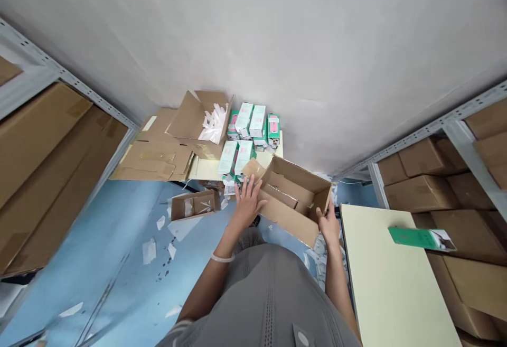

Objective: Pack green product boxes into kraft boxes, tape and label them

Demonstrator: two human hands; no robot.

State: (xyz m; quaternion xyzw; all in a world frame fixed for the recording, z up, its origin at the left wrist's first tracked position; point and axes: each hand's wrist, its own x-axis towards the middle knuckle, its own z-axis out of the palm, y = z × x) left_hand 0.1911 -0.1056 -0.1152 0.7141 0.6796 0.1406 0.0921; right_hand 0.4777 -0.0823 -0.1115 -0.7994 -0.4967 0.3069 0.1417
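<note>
An open cardboard box (285, 212) is tilted in front of me, its flaps spread and its brown inside showing. My right hand (328, 224) grips its right edge, thumb on the near side. Against the left flap lies my left hand (247, 202), fingers spread and flat. Just beyond that hand, green and white small boxes (228, 158) stand in a group on a pale table (206, 169). Left of them, a larger open carton (190, 120) holds a heap of white gloves (214, 124).
Flattened cardboard (152, 151) covers the table's left part. A small open box (195, 204) and paper scraps (149, 251) lie on the blue floor. On the right, a cream table (390, 283) bears an open green box (415, 237). Shelves of cartons (420, 191) flank both sides.
</note>
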